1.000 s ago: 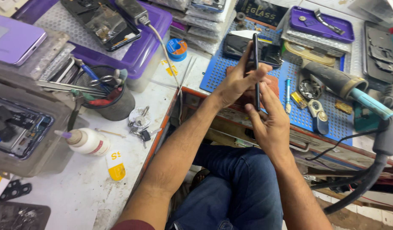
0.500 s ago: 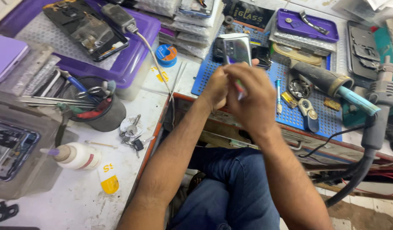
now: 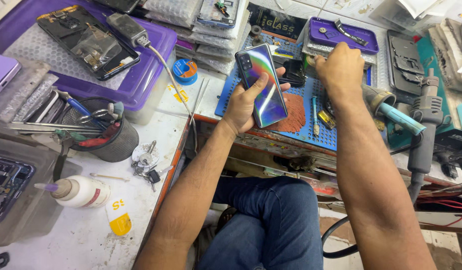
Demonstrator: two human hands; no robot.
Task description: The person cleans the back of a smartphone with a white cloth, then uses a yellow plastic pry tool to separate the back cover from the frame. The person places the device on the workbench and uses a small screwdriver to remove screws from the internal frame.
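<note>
Phone [image 3: 261,85] in left hand [image 3: 243,107]; cup [image 3: 108,137] holds tools, perhaps tweezers.

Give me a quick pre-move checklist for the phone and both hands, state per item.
1. Left hand grips the phone: ok, thumb across its glossy back, fingers wrapped round the far edge.
2. Phone orientation: ok, back up, camera cluster at the top end.
3. Phone clear of the blue mat: ok, held above it, not resting.
4. Right hand contents: cannot tell, closed in a fist near the purple tray, anything inside is hidden.
5. Hot-air handle clear of the right forearm: ok, it stands apart to the right.
6. Phone's screen side: cannot tell, faces away.
</note>
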